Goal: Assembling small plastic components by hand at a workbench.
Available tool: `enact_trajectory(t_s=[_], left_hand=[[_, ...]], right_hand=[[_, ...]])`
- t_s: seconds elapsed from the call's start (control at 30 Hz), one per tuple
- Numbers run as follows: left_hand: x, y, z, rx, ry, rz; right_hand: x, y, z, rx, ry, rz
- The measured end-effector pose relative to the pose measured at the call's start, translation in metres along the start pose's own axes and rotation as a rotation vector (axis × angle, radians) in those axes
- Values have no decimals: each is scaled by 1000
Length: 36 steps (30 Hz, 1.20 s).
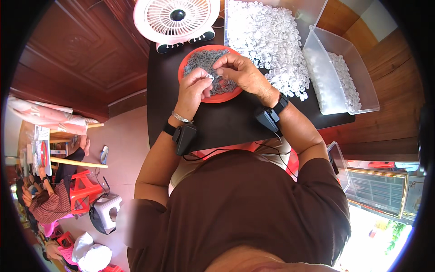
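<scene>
A round orange-red basin on the dark table holds a heap of small grey pieces, too fine to name. Over it, my left hand is closed, pinching a small white plastic piece with holes in it between thumb and fingers. Close beside that piece, my right hand has its thumb and forefinger brought together. Whatever lies between those fingertips is too small to make out. Both hands are just above the grey heap, the left at its near side and the right at its right side.
White plastic pieces spill from a clear bin at the back right; a second clear tub stands beside it. A white fan is at the back left of the black table. Another person sits far left near red stools.
</scene>
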State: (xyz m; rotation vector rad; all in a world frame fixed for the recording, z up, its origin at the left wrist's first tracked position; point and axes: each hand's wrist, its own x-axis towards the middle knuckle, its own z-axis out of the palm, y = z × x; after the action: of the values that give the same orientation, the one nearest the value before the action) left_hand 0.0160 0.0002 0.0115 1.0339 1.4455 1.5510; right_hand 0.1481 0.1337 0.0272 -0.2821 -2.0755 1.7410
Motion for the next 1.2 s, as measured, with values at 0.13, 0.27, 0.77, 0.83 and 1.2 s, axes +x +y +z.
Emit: enact_trajectory(t_s=[0.13, 0.27, 0.77, 0.83, 1.2], left_hand=[[-1, -3, 3, -30, -48, 130], [0, -4, 0, -108, -91, 44], [1, 2, -5, -193, -104, -13], [1, 1, -5, -205, -103, -5], [-2, 4, -1, -45, -34, 30]], right_hand=[[0, 4, 7, 27, 25, -21], [-2, 2, 13, 34, 38, -62], [-6, -9, 15, -542, 87, -266], [-5, -8, 13, -512, 70, -198], [0, 1, 6, 15, -86, 61]])
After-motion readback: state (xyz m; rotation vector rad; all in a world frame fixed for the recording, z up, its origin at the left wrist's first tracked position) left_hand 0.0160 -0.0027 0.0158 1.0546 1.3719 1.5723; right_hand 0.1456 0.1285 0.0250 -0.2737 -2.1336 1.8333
